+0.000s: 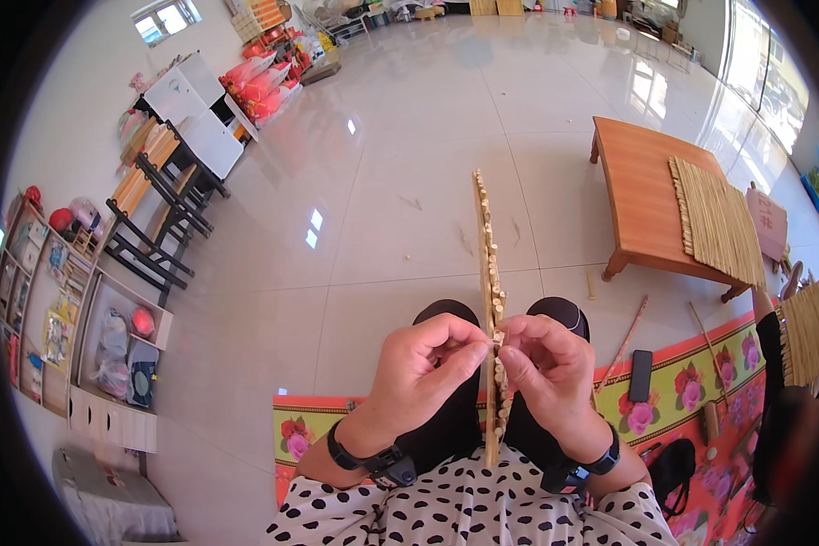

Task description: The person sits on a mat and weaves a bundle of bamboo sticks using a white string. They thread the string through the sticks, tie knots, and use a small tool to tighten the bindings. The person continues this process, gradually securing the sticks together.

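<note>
A narrow straw-coloured mat of bundled stalks (486, 237) stands edge-on between my knees, its round cut ends facing up in a long row. It runs from my lap out over the floor. My left hand (428, 364) is closed in a pinch at the left side of this edge, thumb and forefinger together. From the right, my right hand (551, 369) pinches at the same spot, fingers curled over the stalk ends. The fingertips of both hands nearly meet. Something thin and pale shows between them, too small to make out.
A low wooden table (642, 196) at the right bears a finished-looking stalk mat (719, 218). On the floral mat (669, 400) lie a phone (641, 376) and thin sticks (623, 341). Another person's arm (773, 364) is at the far right, beside another stalk mat (805, 332).
</note>
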A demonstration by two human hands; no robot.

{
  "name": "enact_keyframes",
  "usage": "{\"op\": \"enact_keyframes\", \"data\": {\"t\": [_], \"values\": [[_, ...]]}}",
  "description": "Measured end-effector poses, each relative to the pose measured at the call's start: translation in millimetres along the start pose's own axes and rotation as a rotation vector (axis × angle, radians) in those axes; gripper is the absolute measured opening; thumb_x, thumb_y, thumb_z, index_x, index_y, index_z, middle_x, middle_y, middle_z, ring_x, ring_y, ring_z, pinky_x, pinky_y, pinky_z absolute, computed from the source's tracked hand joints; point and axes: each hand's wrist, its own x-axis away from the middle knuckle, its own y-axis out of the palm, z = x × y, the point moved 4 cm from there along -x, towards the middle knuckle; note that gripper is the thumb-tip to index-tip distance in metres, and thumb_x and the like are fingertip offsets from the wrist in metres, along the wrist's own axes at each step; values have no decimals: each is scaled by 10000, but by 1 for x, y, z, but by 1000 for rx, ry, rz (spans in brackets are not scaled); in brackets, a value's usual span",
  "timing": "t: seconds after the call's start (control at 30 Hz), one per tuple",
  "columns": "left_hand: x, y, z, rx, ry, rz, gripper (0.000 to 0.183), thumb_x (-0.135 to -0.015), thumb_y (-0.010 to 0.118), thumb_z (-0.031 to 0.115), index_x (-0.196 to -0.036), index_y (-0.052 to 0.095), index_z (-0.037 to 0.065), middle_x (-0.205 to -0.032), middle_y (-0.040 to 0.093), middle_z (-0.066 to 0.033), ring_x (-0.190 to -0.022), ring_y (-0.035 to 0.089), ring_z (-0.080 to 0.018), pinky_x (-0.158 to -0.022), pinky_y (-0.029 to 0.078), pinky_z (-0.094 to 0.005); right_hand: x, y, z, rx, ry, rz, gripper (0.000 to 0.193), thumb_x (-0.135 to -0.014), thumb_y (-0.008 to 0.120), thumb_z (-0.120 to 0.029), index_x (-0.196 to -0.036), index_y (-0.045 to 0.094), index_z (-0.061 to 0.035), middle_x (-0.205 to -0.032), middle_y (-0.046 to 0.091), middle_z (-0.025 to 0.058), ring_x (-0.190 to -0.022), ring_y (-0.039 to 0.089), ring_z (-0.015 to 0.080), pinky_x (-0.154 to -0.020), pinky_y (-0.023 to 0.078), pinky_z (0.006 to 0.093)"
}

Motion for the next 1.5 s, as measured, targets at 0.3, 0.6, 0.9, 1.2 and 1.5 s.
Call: {"op": "enact_keyframes", "data": {"t": [0.3,0.6,0.9,1.2,1.5], "values": [[0,2,0,-202,45,-40,70,-888,658,57,-904,627,-4,-662,564,13,-563,481,-21,-513,376,-188,-5,2,-5,143,-174,-49,69,-844,691,13,-893,650,-13,-770,614,26,-565,529,59,-501,400,201],[1,9,13,-457,313,50,119,-813,708,-8,-909,651,32,-647,545,-13,-510,499,-81,-470,381,-230,-2,1,3,19,76,-73,58,-907,632,-42,-884,588,-11,-733,561,11,-589,519,39,-515,400,191],[8,-1,25,-349,373,-95,119,-817,712,30,-912,662,81,-676,574,-21,-507,537,-141,-447,394,-272,-5,-11,8,-315,95,13,102,-974,570,-71,-1044,535,-6,-828,570,-9,-554,483,28,-488,393,175],[47,18,92,503,809,-647,126,-881,642,21,-902,652,-102,-644,515,-78,-505,483,-179,-500,361,-323,-1,-8,0,-272,-3,-12,91,-952,585,-32,-1007,626,28,-873,557,32,-556,503,48,-488,395,178],[16,0,54,-84,475,-249,101,-871,657,64,-969,672,80,-711,579,-24,-558,565,-138,-473,429,-274,0,-4,-6,-189,21,-109,78,-921,636,-33,-962,676,19,-880,588,43,-625,524,51,-541,399,178]]}}
